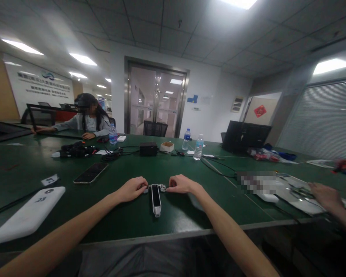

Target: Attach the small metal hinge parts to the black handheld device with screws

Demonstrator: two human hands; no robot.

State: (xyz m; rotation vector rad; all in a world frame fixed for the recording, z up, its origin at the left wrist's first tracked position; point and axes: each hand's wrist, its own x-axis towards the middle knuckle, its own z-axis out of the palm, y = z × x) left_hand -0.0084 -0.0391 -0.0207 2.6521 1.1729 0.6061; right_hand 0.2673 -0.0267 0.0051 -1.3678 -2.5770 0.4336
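On the green table, a narrow device with a black face and white edges lies lengthwise between my hands. A small piece sticks out to each side at its far end. My left hand is closed, with thumb and fingertips at the left side piece. From the other side, my right hand has its fingers curled in, its fingertips at the right side piece. Both side pieces are partly covered by my fingers, and the device's kind is not clear.
A phone and a white flat case lie to the left. Beyond are a black box, a small open carton, cables and water bottles. A person sits across; another person's hand reaches in at right.
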